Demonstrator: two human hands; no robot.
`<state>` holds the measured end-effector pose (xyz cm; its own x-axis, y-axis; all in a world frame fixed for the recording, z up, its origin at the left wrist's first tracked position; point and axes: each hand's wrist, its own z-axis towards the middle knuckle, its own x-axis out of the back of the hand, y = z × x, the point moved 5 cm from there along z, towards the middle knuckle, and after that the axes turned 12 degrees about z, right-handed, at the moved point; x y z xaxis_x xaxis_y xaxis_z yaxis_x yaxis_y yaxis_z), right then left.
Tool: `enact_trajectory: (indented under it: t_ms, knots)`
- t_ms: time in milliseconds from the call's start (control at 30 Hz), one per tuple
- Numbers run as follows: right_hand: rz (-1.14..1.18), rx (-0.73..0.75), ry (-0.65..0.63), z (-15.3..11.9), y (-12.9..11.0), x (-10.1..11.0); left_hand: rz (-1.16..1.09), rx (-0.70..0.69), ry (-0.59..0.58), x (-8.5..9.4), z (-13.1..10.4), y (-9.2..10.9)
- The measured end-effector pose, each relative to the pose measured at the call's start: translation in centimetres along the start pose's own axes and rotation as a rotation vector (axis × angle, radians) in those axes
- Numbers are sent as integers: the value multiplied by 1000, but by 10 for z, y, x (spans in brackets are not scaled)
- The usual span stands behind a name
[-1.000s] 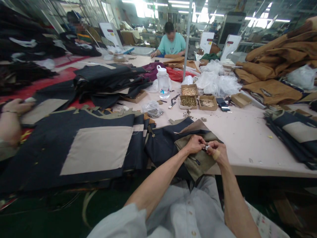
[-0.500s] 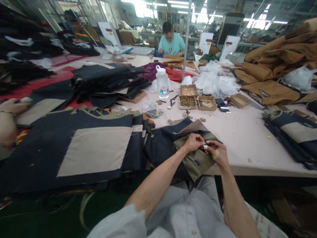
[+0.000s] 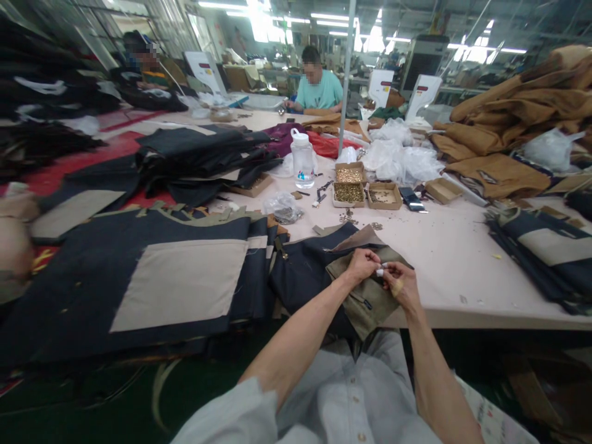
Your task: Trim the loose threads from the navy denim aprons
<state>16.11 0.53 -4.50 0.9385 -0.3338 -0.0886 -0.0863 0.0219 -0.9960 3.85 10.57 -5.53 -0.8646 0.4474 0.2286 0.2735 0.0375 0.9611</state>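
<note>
Ceiling tubes and windows beyond the hands (image 3: 382,271): blown-out, hazy glare. Tabletop (image 3: 444,259) around hands: moderately bright, diffuse light, soft shadows. Floor (image 3: 111,401), lower left of hands: very dark. Outer edges: stretched, smeared. Fine detail between fingertips: too small to resolve.

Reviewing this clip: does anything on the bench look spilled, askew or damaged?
Small metal pieces lie loose on the table, outside the open boxes. They look spilled but may be set out deliberately. A yellow scrap lies by itself at the right. I see no clear damage.
</note>
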Motion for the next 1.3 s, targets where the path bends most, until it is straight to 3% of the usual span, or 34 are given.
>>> enact_trajectory:
  t_ms: [167,367,633,867,1300]
  knots:
    - [-228,127,27,1,-3,-6,-38,-8,211,4,1,-11]
    - [-665,404,114,-8,-19,-21,44,-61,359,11,0,-12]
    - [-969,451,164,-18,-20,-35,270,-171,278,8,-10,6]
    - [-998,420,178,-13,-19,-32,401,-109,302,18,-13,25]
    - [-1000,300,174,-7,-19,-30,671,-206,228,22,-9,33]
